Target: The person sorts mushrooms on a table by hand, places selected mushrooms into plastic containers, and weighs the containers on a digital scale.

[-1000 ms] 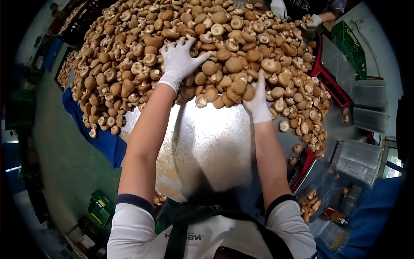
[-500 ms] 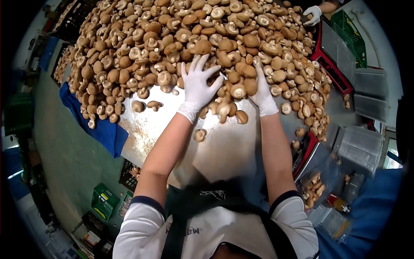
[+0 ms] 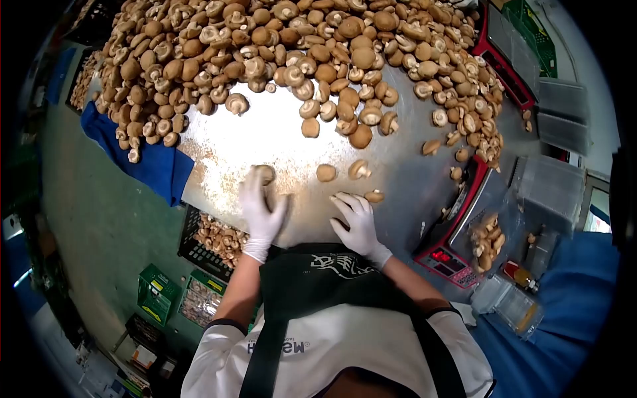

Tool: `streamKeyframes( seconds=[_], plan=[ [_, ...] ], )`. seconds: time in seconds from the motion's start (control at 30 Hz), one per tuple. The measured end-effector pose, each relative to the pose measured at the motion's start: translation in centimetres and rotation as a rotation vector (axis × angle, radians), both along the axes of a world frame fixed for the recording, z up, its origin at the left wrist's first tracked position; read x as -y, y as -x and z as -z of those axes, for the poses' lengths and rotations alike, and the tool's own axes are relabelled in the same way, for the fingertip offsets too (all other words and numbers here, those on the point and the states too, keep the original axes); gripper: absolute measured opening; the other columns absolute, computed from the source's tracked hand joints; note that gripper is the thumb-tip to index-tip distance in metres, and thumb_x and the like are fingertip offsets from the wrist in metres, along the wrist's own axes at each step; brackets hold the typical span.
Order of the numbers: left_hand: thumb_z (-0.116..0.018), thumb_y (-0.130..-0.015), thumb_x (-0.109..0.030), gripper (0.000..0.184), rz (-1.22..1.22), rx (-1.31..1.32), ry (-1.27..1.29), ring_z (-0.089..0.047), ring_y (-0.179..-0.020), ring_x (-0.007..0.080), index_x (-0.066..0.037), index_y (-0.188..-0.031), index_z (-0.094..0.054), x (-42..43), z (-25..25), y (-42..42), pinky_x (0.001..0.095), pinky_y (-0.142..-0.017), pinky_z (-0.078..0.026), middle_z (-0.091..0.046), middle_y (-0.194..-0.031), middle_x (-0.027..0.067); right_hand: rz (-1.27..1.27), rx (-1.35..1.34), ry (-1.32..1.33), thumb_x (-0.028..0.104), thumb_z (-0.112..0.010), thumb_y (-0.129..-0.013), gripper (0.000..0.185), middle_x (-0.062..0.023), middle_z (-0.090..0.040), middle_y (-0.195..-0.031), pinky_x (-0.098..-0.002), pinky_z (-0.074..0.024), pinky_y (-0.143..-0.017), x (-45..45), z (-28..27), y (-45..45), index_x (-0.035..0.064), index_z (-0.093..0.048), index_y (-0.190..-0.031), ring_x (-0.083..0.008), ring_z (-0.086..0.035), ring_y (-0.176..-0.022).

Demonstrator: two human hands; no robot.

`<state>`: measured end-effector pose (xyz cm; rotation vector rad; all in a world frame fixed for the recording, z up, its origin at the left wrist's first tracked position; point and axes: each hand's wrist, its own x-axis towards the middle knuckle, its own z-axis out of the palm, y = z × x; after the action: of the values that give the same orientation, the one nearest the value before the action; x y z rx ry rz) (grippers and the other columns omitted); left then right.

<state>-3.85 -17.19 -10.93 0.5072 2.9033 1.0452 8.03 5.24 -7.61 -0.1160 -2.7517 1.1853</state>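
My left hand (image 3: 261,211), in a white glove and slightly blurred, is over the near part of the metal table with its thumb apart from its fingers. A brown mushroom (image 3: 266,174) lies against its fingertips, partly covered by them. To the right, my gloved right hand (image 3: 357,223) is low over the table, fingers stretched out and thumb spread. Beside its fingertips lies a small mushroom (image 3: 374,196). Two more loose mushrooms, one round cap (image 3: 326,173) and one tilted (image 3: 359,170), rest a little farther off. Beyond them spreads a large mushroom pile (image 3: 265,40).
A red scale (image 3: 441,255) stands to the right, with a clear bag of mushrooms (image 3: 488,242) near it. Another red scale (image 3: 501,60) is farther back. A black crate of mushrooms (image 3: 199,249) sits below the table's left edge, near a blue cloth (image 3: 149,166).
Both hands have come back from the pile toward my body and parted. Several mushrooms now lie scattered on the table between pile and hands. The co-worker's gloved hand is largely out of view.
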Motion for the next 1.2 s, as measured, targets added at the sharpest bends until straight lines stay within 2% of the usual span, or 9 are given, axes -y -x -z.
streamKeyframes(
  seconds=[0.17,0.37,0.47,0.6,0.73,0.9,0.97,1.03,1.2],
  plan=[
    [-0.074,-0.08,-0.028,0.066,0.195,0.01,-0.15,-0.035,-0.137,0.0431,-0.007,-0.138,-0.05,-7.1,-2.4,0.5,0.0576,-0.115,-0.024,-0.04,-0.146,0.0255,0.228,-0.166,0.044,-0.001,-0.065,-0.078,0.026,-0.0117,-0.064,-0.105,-0.0416,-0.0451,-0.091,-1.1,0.7,-0.1,0.004,-0.066,-0.103,-0.032,-0.057,-0.101],
    [-0.074,-0.079,-0.033,0.038,0.511,-0.092,0.057,-0.048,-0.129,0.0278,-0.013,-0.111,-0.066,-11.0,-0.8,1.9,0.0617,-0.115,-0.015,-0.063,-0.116,0.0065,0.567,-0.071,-0.401,0.013,-0.07,-0.08,0.059,-0.0144,-0.055,-0.126,-0.0435,-0.0408,-0.101,-5.8,0.9,0.4,0.0062,-0.053,-0.136,-0.033,-0.051,-0.114],
    [-0.075,-0.079,-0.031,0.037,0.522,-0.091,-0.043,-0.05,-0.126,0.0259,-0.012,-0.109,-0.066,-9.8,-0.7,1.3,0.0617,-0.116,-0.013,-0.063,-0.111,0.0056,0.649,0.021,0.066,0.015,-0.07,-0.082,0.059,-0.0133,-0.058,-0.116,-0.0393,-0.0474,-0.087,-7.2,2.3,0.6,0.0041,-0.051,-0.138,-0.0286,-0.056,-0.097],
    [-0.078,-0.078,-0.028,0.042,0.243,-0.058,-0.331,-0.055,-0.118,0.0274,-0.013,-0.114,-0.064,-6.0,-2.1,-0.6,0.0614,-0.115,-0.018,-0.063,-0.112,0.0088,0.495,0.084,0.021,0.016,-0.069,-0.085,0.058,-0.0135,-0.057,-0.11,-0.0368,-0.0489,-0.083,-5.7,0.8,4.6,0.0049,-0.05,-0.139,-0.0271,-0.057,-0.092],
    [-0.071,-0.083,-0.009,0.032,-0.42,0.177,-0.78,-0.058,-0.103,0.0217,-0.002,-0.112,-0.06,2.5,-3.6,-0.7,0.0315,-0.091,-0.047,-0.062,-0.106,0.0115,0.32,0.026,0.003,0.016,-0.068,-0.086,0.057,-0.0143,-0.054,-0.115,-0.0391,-0.048,-0.091,-1.1,0.8,9.4,0.0111,-0.051,-0.14,-0.03,-0.058,-0.104],
    [-0.064,-0.093,-0.012,0.015,-0.893,-0.306,-0.604,-0.054,-0.086,0.015,0.001,-0.098,-0.059,17.6,0.5,3.6,0.0301,-0.083,-0.046,-0.06,-0.093,0.0057,0.216,-0.111,-0.131,0.012,-0.067,-0.083,0.05,-0.0159,-0.055,-0.119,-0.0406,-0.045,-0.097,-0.3,1.6,10.1,0.0089,-0.056,-0.132,-0.0343,-0.056,-0.113],
    [-0.07,-0.091,-0.02,0.038,-0.983,-0.275,-0.321,-0.059,-0.098,0.024,0.009,-0.112,-0.056,21.3,1.7,3.9,0.0365,-0.092,-0.046,-0.063,-0.108,0.0174,0.228,-0.061,-0.012,0.011,-0.067,-0.082,0.053,-0.0169,-0.054,-0.124,-0.0403,-0.044,-0.099,-0.6,1.3,9.9,0.0077,-0.055,-0.133,-0.0341,-0.055,-0.116],
    [-0.067,-0.093,-0.025,0.071,-0.985,-0.25,-0.097,-0.033,-0.138,0.0411,0.007,-0.146,-0.033,20.2,0.3,3.3,0.0474,-0.114,-0.029,-0.034,-0.147,0.029,0.186,-0.111,-0.072,0.01,-0.068,-0.081,0.055,-0.017,-0.053,-0.128,-0.0404,-0.0422,-0.102,-1.4,1.9,8.7,0.0068,-0.054,-0.134,-0.0339,-0.052,-0.119],
    [-0.063,-0.093,-0.02,0.064,-0.445,-0.308,-0.049,-0.024,-0.142,0.0394,0.002,-0.146,-0.035,10.7,-2.0,4.1,0.0487,-0.118,-0.022,-0.026,-0.153,0.0241,0.335,-0.242,-0.082,0.009,-0.068,-0.082,0.054,-0.0149,-0.049,-0.132,-0.0419,-0.036,-0.109,-4.5,2.5,8.2,0.0066,-0.054,-0.135,-0.0329,-0.046,-0.126]
  ],
)
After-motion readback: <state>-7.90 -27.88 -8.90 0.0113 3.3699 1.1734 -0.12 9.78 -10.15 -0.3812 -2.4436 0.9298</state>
